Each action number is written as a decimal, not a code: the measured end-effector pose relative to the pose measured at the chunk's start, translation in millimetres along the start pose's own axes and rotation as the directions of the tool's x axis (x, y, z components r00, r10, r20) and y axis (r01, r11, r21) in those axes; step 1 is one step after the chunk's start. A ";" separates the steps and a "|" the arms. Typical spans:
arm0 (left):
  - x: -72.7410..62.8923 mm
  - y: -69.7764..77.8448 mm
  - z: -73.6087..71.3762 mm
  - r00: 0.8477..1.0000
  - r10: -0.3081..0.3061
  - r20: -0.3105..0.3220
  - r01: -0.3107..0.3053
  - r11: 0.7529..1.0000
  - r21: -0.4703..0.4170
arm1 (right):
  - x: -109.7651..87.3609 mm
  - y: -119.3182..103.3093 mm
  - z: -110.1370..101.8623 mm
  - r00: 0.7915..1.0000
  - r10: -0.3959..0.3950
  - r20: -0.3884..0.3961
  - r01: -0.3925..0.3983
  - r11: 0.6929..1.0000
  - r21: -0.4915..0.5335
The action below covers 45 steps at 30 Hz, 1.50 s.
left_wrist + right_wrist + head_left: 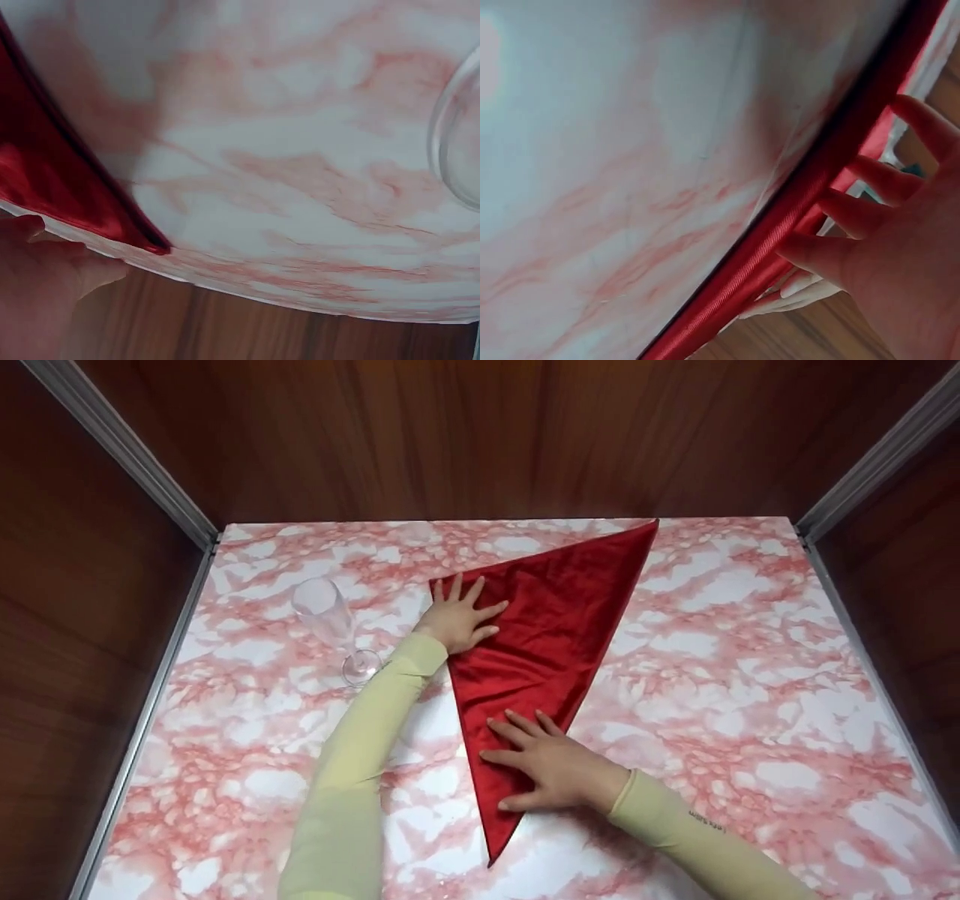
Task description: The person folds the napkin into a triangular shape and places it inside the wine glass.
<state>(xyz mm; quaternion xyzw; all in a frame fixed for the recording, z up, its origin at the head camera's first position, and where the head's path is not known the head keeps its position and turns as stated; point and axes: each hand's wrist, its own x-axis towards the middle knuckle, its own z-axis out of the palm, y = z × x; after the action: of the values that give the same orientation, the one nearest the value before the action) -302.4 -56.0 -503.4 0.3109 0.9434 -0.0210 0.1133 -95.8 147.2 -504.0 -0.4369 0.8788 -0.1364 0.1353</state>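
My left grip is spread wide, fingers fanned over the left corner of the red cloth, and holds nothing between finger and thumb. My right grip is wide too, its fingers splayed across the cloth's narrower near part, the wrist out past its right edge. The cloth lies on the table as a dark-edged triangle, one tip pointing toward me, another reaching the table's far edge by the back wall. I cannot tell how many layers lie under my fingers.

The likeliest trouble, as I judge it, is slipping: the satin-like surface looks slick, so uneven pressure from my two palms could skew the triangle or deepen the creases between them. If I press and drag at once, the near tip could ruck up or turn under.

The worse risk is on my left. A clear stemmed glass stands upright with its foot just beside my left sleeve; whether they touch I cannot tell. A careless sweep of that forearm could tip it, since its foot is small beneath a tall bowl. The glass is the only container here, and I see nothing in it.
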 end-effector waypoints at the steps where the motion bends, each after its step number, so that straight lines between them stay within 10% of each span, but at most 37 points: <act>1: -0.2 -1.5 0.9 1.000 -0.006 0.004 0.006 1.000 -0.012 | -0.4 -0.6 0.5 1.000 0.000 0.001 0.000 1.000 -0.005; 45: -49.9 -32.9 18.5 0.980 -0.197 -0.028 0.195 0.978 -0.074 | -27.0 -6.5 12.7 0.978 -0.174 -0.117 0.171 0.985 -0.039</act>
<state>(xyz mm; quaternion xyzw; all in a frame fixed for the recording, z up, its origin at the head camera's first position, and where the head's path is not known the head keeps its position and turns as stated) -279.2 -113.5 -511.1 0.2125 0.9715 0.0071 0.1051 -70.9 163.6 -510.3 -0.5044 0.8459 -0.1611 0.0638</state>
